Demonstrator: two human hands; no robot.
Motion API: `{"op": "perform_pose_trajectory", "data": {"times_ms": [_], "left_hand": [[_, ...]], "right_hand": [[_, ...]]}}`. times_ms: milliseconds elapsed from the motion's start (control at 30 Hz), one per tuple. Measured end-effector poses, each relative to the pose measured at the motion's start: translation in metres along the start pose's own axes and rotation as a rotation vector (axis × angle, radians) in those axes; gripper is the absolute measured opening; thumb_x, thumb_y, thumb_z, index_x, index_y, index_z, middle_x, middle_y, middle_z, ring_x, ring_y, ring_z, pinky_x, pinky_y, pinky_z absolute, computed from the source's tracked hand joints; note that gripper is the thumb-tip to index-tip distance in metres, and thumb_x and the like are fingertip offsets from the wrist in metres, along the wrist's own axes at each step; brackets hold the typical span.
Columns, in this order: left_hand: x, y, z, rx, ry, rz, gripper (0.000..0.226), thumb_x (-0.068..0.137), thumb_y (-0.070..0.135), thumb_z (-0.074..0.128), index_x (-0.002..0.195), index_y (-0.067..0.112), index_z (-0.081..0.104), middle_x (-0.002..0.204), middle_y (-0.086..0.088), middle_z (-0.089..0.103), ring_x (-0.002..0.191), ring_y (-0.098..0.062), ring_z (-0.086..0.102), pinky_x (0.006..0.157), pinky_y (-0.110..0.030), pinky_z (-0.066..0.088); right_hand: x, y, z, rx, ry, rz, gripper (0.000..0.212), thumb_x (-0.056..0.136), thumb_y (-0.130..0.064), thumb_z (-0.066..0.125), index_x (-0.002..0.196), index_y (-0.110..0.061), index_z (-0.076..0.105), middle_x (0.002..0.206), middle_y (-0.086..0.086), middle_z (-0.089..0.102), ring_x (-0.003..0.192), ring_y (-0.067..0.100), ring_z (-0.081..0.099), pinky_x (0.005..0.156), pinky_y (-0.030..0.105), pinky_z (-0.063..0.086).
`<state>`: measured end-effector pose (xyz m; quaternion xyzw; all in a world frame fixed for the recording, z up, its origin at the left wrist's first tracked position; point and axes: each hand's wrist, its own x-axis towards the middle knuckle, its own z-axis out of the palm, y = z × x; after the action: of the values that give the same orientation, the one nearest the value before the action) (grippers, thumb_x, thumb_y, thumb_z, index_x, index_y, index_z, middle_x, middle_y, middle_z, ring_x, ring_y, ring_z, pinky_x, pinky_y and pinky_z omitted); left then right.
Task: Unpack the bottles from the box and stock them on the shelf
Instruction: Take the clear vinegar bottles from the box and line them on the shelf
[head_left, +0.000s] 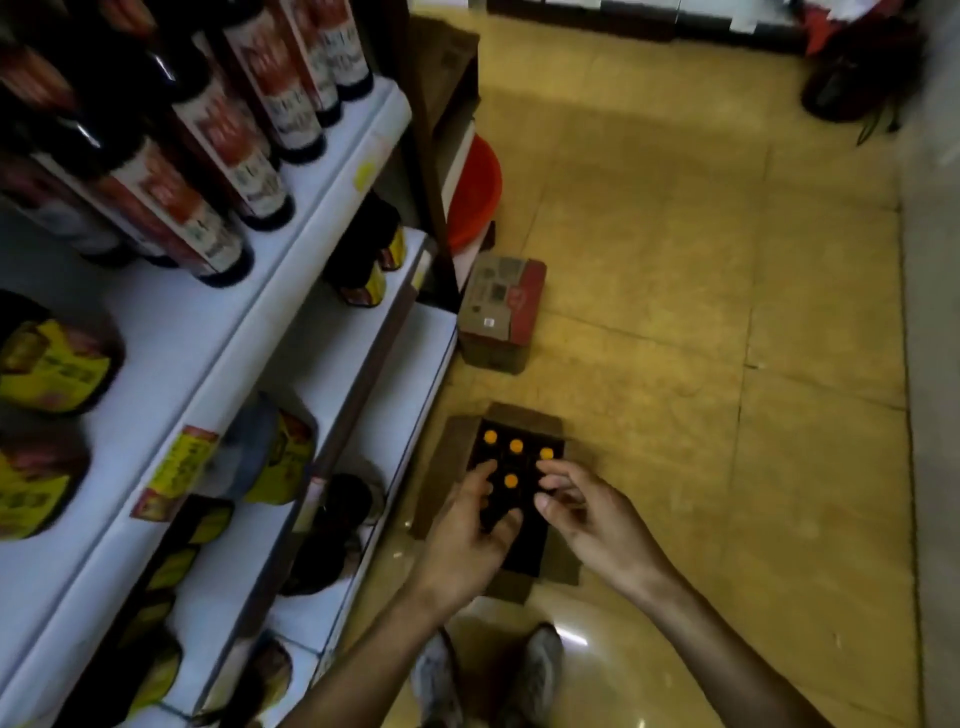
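Dark bottles with orange caps (516, 446) are standing upright in the open cardboard box (524, 413), which is sitting on the tiled floor (675, 260) just beside the white shelf (332, 171). The person's left hand (467, 530) is hovering over the bottles with fingers spread and gripping nothing. The right hand (592, 519) is curling its fingers above the caps, and I cannot tell whether it is holding one; a closed carton (501, 306) is lying farther along the shelf.
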<state>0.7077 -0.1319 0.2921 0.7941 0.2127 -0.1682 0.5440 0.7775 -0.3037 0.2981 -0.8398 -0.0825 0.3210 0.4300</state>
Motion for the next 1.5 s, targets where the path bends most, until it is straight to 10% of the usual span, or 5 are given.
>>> {"op": "perform_pose_trajectory", "data": {"times_ms": [100, 767, 1133, 1267, 1500], "left_hand": [[0.022, -0.043, 0.021, 0.034, -0.018, -0.069, 0.06, 0.098, 0.03, 0.063, 0.152, 0.035, 0.037, 0.137, 0.01, 0.052, 0.126, -0.006, 0.054, 0.089, -0.012, 0.046], [0.284, -0.327, 0.118, 0.146, -0.047, 0.056, 0.069, 0.095, 0.008, 0.064, 0.153, 0.031, 0.035, 0.149, 0.002, 0.045, 0.138, -0.015, 0.045, 0.109, -0.032, 0.045], [0.324, -0.345, 0.123, 0.336, -0.225, 0.184, 0.068, 0.095, 0.011, 0.061, 0.153, 0.033, 0.035, 0.152, 0.002, 0.048, 0.13, -0.021, 0.055, 0.104, -0.044, 0.052], [0.324, -0.344, 0.122, 0.356, -0.248, 0.193, 0.068, 0.095, 0.007, 0.059, 0.155, 0.03, 0.034, 0.155, 0.001, 0.045, 0.116, -0.022, 0.061, 0.074, -0.022, 0.05], [0.341, -0.346, 0.103, 0.216, -0.244, 0.189, 0.065, 0.091, -0.006, 0.06, 0.144, 0.03, 0.049, 0.141, 0.002, 0.054, 0.125, -0.019, 0.058, 0.096, -0.036, 0.056]], "right_hand": [[0.016, 0.042, 0.028, 0.001, -0.024, 0.048, 0.041, 0.102, -0.03, 0.059, 0.142, -0.028, 0.052, 0.128, -0.01, 0.06, 0.107, -0.01, 0.055, 0.079, -0.002, 0.042], [0.249, 0.331, 0.186, -0.135, 0.039, 0.118, 0.049, 0.1, -0.037, 0.061, 0.146, -0.031, 0.045, 0.134, -0.003, 0.059, 0.123, 0.016, 0.059, 0.099, 0.033, 0.05], [0.301, 0.362, 0.196, -0.52, -0.07, -0.037, 0.064, 0.097, -0.032, 0.064, 0.153, -0.03, 0.031, 0.143, 0.007, 0.054, 0.13, 0.027, 0.055, 0.102, 0.042, 0.047], [0.304, 0.369, 0.199, -0.496, -0.048, -0.019, 0.06, 0.095, -0.028, 0.067, 0.148, -0.027, 0.04, 0.139, 0.007, 0.058, 0.127, 0.026, 0.057, 0.102, 0.041, 0.047], [0.312, 0.386, 0.224, -0.274, 0.042, -0.055, 0.042, 0.089, -0.055, 0.059, 0.125, -0.034, 0.055, 0.12, 0.003, 0.063, 0.113, 0.025, 0.061, 0.094, 0.045, 0.051]]}}
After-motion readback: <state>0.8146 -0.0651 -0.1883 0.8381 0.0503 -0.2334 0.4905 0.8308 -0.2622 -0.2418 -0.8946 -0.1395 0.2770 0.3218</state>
